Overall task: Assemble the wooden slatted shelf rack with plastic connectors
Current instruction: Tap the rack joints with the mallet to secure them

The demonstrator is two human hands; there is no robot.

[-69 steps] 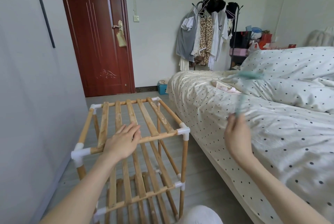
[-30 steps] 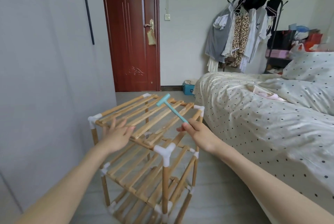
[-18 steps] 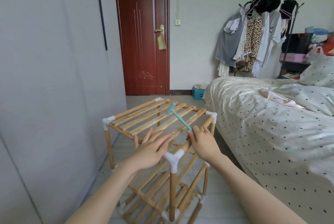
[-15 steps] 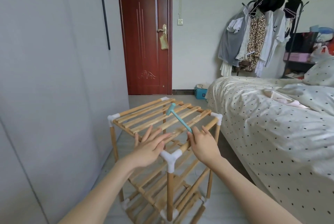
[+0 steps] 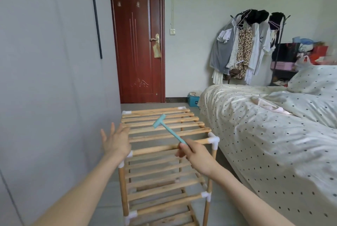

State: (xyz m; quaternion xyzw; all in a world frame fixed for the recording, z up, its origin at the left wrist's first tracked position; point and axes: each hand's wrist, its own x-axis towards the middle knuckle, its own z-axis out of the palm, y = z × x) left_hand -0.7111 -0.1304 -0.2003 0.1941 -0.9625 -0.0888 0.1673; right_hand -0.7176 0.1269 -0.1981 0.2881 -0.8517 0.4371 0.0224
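Note:
The wooden slatted rack (image 5: 165,135) stands upright on the floor in front of me, three tiers joined by white plastic connectors (image 5: 213,140) at the corners. My right hand (image 5: 197,155) grips the handle of a small teal plastic hammer (image 5: 168,129), whose head hovers over the top tier's slats. My left hand (image 5: 115,142) is held at the rack's near left corner with fingers spread straight, holding nothing; it hides that corner's connector.
A grey wardrobe wall (image 5: 54,80) runs close along the rack's left side. A bed with a dotted cover (image 5: 273,134) lies on the right. A red door (image 5: 139,43) and a clothes stand (image 5: 246,49) are at the far end.
The rack has turned from corner-on to square with me. My left hand lifted off the top slats and opened at the left corner. The hammer stays in my right hand.

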